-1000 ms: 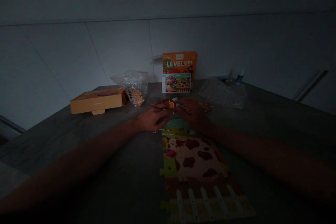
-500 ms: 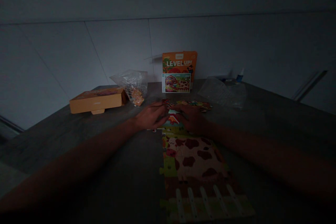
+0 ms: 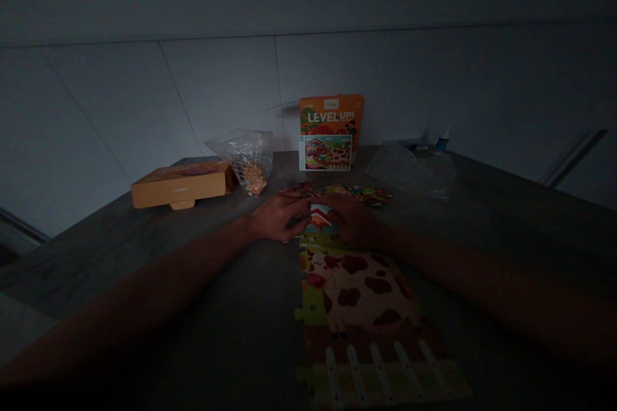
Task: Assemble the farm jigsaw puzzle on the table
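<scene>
In dim light, a partly joined jigsaw puzzle (image 3: pixel 361 295) lies on the grey table, showing a spotted cow above a white fence and a red roof near its far end. My left hand (image 3: pixel 282 215) is at the far left edge of the puzzle, fingers curled with the thumb drawn in. A small pale edge of a puzzle piece (image 3: pixel 286 242) shows under it; the rest is hidden. My right hand (image 3: pixel 359 218) rests over the far right part, fingers stretched across the top towards the left fingertips, thumb beside the roof. Both hands touch the puzzle.
Loose puzzle pieces (image 3: pixel 366 194) lie just beyond my hands. A picture card (image 3: pixel 326 153) leans on an orange box (image 3: pixel 332 106). To the left are an open box (image 3: pixel 183 186) and a plastic bag (image 3: pixel 248 157) with pieces; to the right, another clear bag (image 3: pixel 409 170) and a small bottle (image 3: pixel 442 140).
My left fingers have curled in more, and my right fingertips have moved left to meet them. Less of the piece under my left hand shows.
</scene>
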Motion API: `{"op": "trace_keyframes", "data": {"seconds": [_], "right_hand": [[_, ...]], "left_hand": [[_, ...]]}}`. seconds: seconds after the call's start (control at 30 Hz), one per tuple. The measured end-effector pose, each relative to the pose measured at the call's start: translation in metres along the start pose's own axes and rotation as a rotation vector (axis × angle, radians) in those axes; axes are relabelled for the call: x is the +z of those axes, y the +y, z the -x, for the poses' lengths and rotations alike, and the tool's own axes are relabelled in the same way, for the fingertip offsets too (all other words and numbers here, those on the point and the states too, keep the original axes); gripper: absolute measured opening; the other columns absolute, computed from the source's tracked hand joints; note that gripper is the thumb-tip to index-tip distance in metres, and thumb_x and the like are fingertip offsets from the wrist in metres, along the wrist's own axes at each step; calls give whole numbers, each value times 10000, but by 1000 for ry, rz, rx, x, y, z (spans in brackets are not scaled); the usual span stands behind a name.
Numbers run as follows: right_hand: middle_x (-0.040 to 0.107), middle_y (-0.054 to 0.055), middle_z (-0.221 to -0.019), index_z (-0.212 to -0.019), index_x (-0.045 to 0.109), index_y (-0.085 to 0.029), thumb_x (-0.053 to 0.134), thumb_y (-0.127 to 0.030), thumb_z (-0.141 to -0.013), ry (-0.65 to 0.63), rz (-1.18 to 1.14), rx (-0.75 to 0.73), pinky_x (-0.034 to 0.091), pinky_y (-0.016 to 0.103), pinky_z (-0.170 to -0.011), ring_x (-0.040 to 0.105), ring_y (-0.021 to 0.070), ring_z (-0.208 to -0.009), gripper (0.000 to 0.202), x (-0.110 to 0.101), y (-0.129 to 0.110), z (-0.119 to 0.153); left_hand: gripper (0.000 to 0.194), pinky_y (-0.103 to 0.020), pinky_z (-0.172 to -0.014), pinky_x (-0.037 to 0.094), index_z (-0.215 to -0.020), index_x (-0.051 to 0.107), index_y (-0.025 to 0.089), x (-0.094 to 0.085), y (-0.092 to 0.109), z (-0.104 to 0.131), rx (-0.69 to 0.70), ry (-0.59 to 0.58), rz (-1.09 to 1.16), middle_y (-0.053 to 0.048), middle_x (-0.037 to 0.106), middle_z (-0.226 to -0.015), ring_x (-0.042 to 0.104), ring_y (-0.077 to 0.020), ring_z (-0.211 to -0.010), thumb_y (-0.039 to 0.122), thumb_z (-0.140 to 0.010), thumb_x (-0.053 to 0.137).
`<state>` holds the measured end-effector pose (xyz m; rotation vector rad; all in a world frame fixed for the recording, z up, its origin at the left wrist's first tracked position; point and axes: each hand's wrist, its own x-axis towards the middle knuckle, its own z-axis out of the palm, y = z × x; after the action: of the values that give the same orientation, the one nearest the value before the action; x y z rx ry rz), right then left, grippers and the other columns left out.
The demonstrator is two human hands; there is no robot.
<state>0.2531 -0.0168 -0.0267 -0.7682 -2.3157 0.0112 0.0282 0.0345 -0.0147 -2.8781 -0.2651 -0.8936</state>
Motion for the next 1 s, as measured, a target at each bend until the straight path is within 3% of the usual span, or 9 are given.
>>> {"op": "trace_keyframes", "data": {"seconds": [0.13, 0.47, 0.8, 1.0], "right_hand": [[629, 129, -1254, -1303, 543, -167, 402, -59, -838, -7, 4, 19, 472, 445, -985, 572, 245, -1168, 497, 0, 0, 0], [661, 127, -1166, -1260, 570, -168, 457, -21, -785, 44, 8, -72, 507, 442, -926, 603, 261, -1095, 509, 0, 2, 0], [654, 128, -1225, -1297, 547, -186, 408, -40, -847, 67, 30, -59, 509, 450, -937, 615, 260, -1118, 493, 0, 3, 0], [650, 134, -1239, -1303, 508, -168, 421, -34, -806, 108, 63, -16, 513, 442, -934, 625, 262, -1118, 523, 1, 3, 2]], "left_hand": [[98, -341, -772, 518, -783, 519, 206, 0, 0, 1, -11, -28, 5, -41, 625, -753, 607, -180, -737, 239, -873, 499], [156, -308, -678, 483, -732, 492, 199, 2, -1, -2, 100, 46, -5, -17, 579, -669, 572, -164, -654, 221, -886, 506], [27, -298, -671, 495, -862, 471, 203, -1, 2, 0, -90, 70, -66, -25, 603, -736, 605, -186, -707, 226, -867, 484], [63, -287, -669, 494, -946, 482, 196, -1, 3, -1, -100, 50, -86, 1, 567, -688, 595, -180, -682, 237, -898, 475]]}}
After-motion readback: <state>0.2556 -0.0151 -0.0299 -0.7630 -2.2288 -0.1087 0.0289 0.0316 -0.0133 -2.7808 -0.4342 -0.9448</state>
